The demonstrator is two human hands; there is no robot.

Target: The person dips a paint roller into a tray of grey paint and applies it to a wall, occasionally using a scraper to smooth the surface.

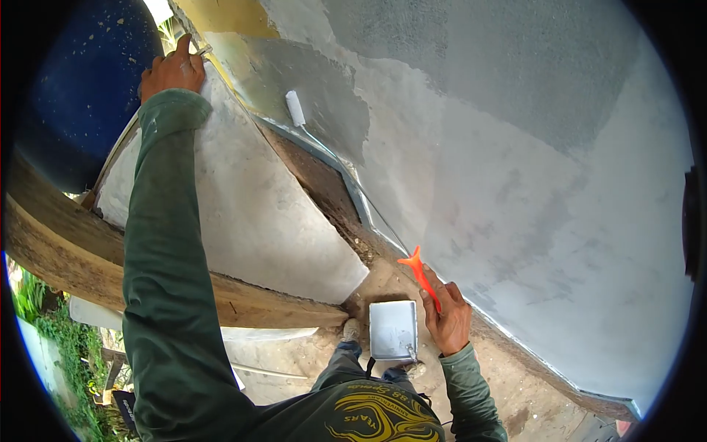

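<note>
Right hand (pixel 448 321): grip closed around the orange handle (pixel 425 281) of a paint roller; its white roller cover (pixel 294 109) lies well beyond the grip, up against the grey wall (pixel 508 184). Left hand (pixel 174 72): up beside the blue drum (pixel 92 81), fingers bent; cannot tell what they clamp.

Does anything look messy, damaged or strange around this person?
The painted wall looks patchy: a darker grey area with a ragged edge lies behind the white roller, perhaps just uncoated. Pale specks mark the large, rounded blue container at far left. No obvious spill shows.
</note>
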